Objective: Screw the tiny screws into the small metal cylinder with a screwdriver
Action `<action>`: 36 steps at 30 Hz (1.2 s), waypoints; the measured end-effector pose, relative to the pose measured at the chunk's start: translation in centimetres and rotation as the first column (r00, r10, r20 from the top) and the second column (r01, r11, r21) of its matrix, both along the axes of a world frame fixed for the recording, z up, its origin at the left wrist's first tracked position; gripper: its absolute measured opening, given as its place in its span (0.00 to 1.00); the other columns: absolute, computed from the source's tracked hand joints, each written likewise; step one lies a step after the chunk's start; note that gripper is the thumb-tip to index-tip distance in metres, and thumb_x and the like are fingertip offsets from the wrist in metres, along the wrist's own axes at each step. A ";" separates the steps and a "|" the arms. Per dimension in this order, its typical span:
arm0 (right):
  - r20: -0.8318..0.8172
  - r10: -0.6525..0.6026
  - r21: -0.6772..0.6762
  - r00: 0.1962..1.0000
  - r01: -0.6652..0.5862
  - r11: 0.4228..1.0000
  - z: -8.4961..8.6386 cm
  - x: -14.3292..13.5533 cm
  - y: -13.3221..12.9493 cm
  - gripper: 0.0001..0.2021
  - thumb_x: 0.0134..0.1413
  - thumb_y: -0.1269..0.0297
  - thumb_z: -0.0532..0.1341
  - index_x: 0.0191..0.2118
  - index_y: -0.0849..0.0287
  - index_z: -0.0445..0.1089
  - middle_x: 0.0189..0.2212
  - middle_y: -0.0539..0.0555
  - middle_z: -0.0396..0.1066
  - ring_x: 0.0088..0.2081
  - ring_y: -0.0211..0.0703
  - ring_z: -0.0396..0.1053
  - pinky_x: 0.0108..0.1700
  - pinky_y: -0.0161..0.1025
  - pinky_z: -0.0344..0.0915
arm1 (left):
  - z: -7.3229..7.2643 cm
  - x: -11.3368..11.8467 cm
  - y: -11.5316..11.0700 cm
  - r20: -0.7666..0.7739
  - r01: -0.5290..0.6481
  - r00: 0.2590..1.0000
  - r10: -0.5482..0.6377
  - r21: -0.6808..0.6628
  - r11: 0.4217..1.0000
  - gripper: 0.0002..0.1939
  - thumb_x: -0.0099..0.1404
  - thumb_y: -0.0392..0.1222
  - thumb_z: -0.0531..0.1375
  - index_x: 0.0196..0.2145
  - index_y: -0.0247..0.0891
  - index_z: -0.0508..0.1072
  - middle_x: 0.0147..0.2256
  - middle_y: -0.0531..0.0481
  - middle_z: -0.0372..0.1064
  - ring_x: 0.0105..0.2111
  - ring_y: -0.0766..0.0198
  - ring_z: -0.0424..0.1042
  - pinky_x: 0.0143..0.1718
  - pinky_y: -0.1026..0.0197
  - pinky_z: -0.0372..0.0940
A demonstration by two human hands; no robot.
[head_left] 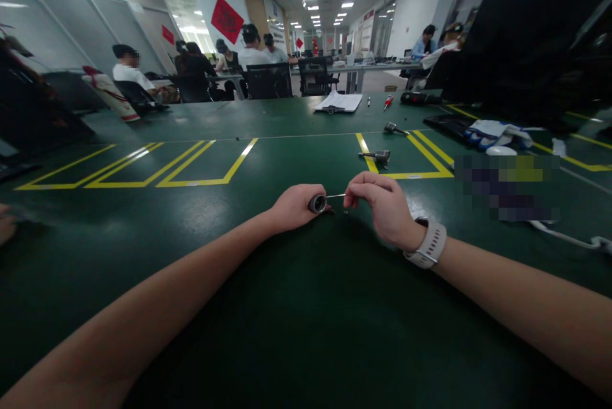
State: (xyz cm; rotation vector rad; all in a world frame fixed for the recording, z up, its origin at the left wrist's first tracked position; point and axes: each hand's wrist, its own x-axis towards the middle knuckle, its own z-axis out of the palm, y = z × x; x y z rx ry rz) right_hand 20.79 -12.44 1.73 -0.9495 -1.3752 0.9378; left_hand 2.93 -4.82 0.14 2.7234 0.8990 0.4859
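My left hand (299, 208) is closed around a dark metal cylinder (317, 204), whose hollow round end faces me. A thin, shiny metal rod (336, 195) runs from the cylinder's side to my right hand (380, 205), where the fingers pinch its other end. Whether the rod enters the cylinder or only touches it, I cannot tell. Tiny metal pieces, one like a small ring (345, 212), lie on the green table just below the hands. Beyond my right hand lies a metal part with a thick head and thin shaft (380, 156); a similar metal part (394, 129) lies farther back.
Yellow tape (191, 183) marks boxes on the green table (306, 326). Farther back are a clipboard with paper (339, 102), a red tool (388, 102) and a dark power tool (419, 98). Gloves (497, 134) and a white cable (568, 239) lie right. Another person's hand (6, 224) shows left.
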 end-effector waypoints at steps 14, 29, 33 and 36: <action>0.425 -0.049 0.167 0.904 -0.025 0.986 1.3 -0.4 -1.0 0.10 0.50 0.70 0.55 0.20 0.59 0.65 0.19 0.49 0.65 0.24 0.37 0.61 0.28 0.37 0.56 | 0.1 0.1 -0.5 -0.084 0.031 0.996 -0.021 0.126 0.992 0.10 0.62 0.45 0.54 0.29 0.37 0.66 0.26 0.51 0.65 0.27 0.64 0.64 0.27 0.63 0.54; -0.216 -0.038 -0.227 0.976 -0.012 0.974 0.1 0.0 0.7 0.07 0.41 0.69 0.56 0.18 0.60 0.66 0.15 0.49 0.65 0.21 0.37 0.62 0.27 0.38 0.58 | 0.0 0.0 -0.3 -0.079 -0.015 0.997 0.023 0.099 0.995 0.10 0.61 0.47 0.57 0.30 0.37 0.67 0.26 0.52 0.65 0.25 0.65 0.64 0.26 0.64 0.54; 0.132 0.020 0.036 0.991 -0.025 0.999 1.0 0.2 -0.2 0.08 0.46 0.70 0.56 0.19 0.59 0.66 0.17 0.48 0.65 0.24 0.38 0.62 0.29 0.38 0.58 | 0.3 0.2 -0.6 -0.097 -0.026 0.995 0.034 0.089 0.996 0.10 0.61 0.46 0.56 0.29 0.37 0.66 0.25 0.53 0.64 0.25 0.65 0.63 0.25 0.64 0.53; 0.335 -0.005 0.149 0.942 -0.048 0.988 1.4 0.1 -0.7 0.09 0.48 0.70 0.56 0.19 0.59 0.66 0.19 0.48 0.65 0.25 0.37 0.62 0.30 0.38 0.57 | 0.3 0.2 -0.6 -0.096 -0.021 0.995 0.031 0.104 0.994 0.10 0.62 0.46 0.55 0.28 0.37 0.66 0.24 0.53 0.64 0.25 0.65 0.63 0.25 0.63 0.53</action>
